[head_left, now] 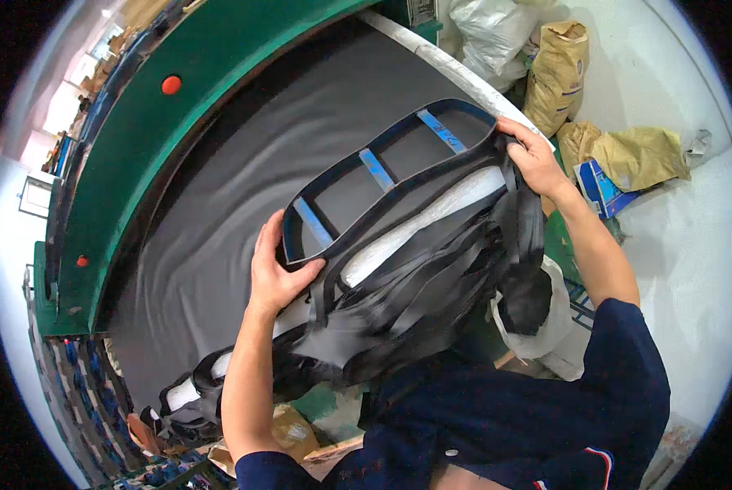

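Observation:
A sole-shaped steel cutting die [382,189] with three blue crossbars lies across the black sheet material [243,155]. My left hand [280,273] grips its lower left end, thumb along the near rim and fingers round the outer side. At the upper right end my right hand [536,159] holds the die, thumb and fingers bent about its rim. Along the near side of the die a tangle of black cut-out strips [407,318] hangs down toward me. A pale work surface edge [427,224] shows between the die and those strips.
A green machine beam [137,163] with a red button [171,85] curves along the far left. A white rail [447,69] borders the sheet at the upper right. Tan sacks [557,73] and a clear plastic bag [490,37] stand by the wall, with a white bag [537,314] lower down.

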### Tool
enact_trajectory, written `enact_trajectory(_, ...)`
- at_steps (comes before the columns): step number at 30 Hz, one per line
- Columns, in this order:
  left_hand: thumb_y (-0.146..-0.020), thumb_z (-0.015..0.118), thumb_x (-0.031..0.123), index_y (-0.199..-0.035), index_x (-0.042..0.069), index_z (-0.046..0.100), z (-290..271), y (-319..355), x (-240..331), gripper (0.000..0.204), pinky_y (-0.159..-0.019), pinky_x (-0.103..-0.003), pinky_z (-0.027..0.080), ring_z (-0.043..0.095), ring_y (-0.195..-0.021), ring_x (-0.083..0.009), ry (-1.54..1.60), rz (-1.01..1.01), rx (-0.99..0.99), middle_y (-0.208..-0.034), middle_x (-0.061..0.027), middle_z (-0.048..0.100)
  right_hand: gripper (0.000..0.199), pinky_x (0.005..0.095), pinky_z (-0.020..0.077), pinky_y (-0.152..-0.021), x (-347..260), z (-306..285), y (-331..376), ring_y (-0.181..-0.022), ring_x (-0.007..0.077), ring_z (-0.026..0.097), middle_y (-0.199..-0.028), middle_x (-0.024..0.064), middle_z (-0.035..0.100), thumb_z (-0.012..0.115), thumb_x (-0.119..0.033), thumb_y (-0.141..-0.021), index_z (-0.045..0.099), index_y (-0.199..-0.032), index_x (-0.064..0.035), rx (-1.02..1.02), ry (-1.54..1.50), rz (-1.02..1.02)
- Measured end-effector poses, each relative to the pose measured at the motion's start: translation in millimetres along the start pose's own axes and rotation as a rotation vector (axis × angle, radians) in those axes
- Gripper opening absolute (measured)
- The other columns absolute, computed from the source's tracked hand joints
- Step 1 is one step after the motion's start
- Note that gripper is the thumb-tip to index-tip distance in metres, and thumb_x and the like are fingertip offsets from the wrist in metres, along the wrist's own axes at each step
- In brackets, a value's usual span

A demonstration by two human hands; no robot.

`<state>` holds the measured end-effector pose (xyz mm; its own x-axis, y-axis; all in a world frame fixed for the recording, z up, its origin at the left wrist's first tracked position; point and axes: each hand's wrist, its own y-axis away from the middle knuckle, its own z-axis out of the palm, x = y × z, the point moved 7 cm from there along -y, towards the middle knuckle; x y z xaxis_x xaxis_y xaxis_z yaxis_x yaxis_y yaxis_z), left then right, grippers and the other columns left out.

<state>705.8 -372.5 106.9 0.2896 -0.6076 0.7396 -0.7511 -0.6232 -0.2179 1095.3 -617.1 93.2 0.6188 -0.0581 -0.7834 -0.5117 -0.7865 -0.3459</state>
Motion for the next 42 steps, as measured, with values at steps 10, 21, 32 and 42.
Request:
enact_trajectory(10, -0.086, 0.072, 0.034, -0.137, -0.001, 0.048, -77, 56, -38, 0.067, -0.113, -0.045, 0.034, 0.046, -0.133, -0.0369, -0.529, 0.062, -0.081, -0.14, -0.0218, 0.052, 0.029, 0.038, 0.042, -0.105, -127, 6, 101, -0.123, 0.0304, 0.057, -0.13, 0.0175, 0.061, 0.062, -0.007, -0.09, 0.063, -0.118, 0.0001, 0.268, 0.285, -0.181)
enact_trajectory(21, -0.09, 0.065, 0.007, -0.123, -0.006, 0.059, -277, 315, -100, 0.036, -0.101, -0.04, 0.044, 0.059, -0.116, -0.0341, -0.379, -0.078, 0.506, -0.122, -0.0212, 0.063, 0.031, 0.0431, 0.0508, -0.092, -321, 226, 225, -0.104, 0.0324, 0.063, -0.113, 0.0142, 0.065, 0.066, 0.004, -0.073, 0.066, -0.102, -0.0048, 0.13, 0.138, -0.625)
enact_trajectory(32, -0.095, 0.055, 0.011, -0.11, -0.008, 0.064, -271, 432, -156, 0.026, -0.095, -0.05, 0.043, 0.058, -0.105, -0.0411, -0.754, -0.014, 0.662, -0.109, -0.0238, 0.064, 0.024, 0.0432, 0.049, -0.091, -346, 373, 229, -0.096, 0.0259, 0.063, -0.103, 0.0057, 0.066, 0.071, -0.014, -0.078, 0.067, -0.1, -0.0078, 0.109, 0.193, -0.523)
enact_trajectory(42, -0.101, 0.053, 0.024, -0.101, -0.006, 0.066, -277, 393, -123, 0.032, -0.069, -0.052, 0.049, 0.059, -0.078, -0.0411, -0.697, 0.114, 0.676, -0.094, -0.0245, 0.063, 0.012, 0.0411, 0.0523, -0.078, -346, 375, 212, -0.08, 0.0252, 0.063, -0.09, 0.0038, 0.065, 0.069, -0.017, -0.077, 0.068, -0.087, -0.0102, 0.073, 0.344, -0.429)
